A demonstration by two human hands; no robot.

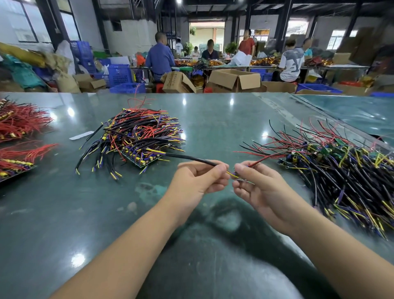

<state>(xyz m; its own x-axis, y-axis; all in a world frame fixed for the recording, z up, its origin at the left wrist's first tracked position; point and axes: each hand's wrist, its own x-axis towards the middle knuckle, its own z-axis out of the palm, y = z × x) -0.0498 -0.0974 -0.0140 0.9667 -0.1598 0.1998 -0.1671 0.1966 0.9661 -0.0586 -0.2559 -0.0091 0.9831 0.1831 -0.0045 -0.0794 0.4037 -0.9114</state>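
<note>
A glossy green table (64, 213) in a busy workshop carries wire heaps (136, 136). The left hand (198, 181) pinches a black cable (191, 159), and the right hand (258, 187) grips a red wire (262, 161).

Ceiling lamps (178, 1) scatter white glare spots over the glossy dark-green worktable (64, 213); daylight pours through the bright open doorway (206, 32) beyond its far edge. A soft shadow (230, 245) darkens the table's near side. The left hand (198, 181) and right hand (258, 187) above it are sharp. The wide lens bows the table's far edge, and the room beyond its right end is blurred.
</note>
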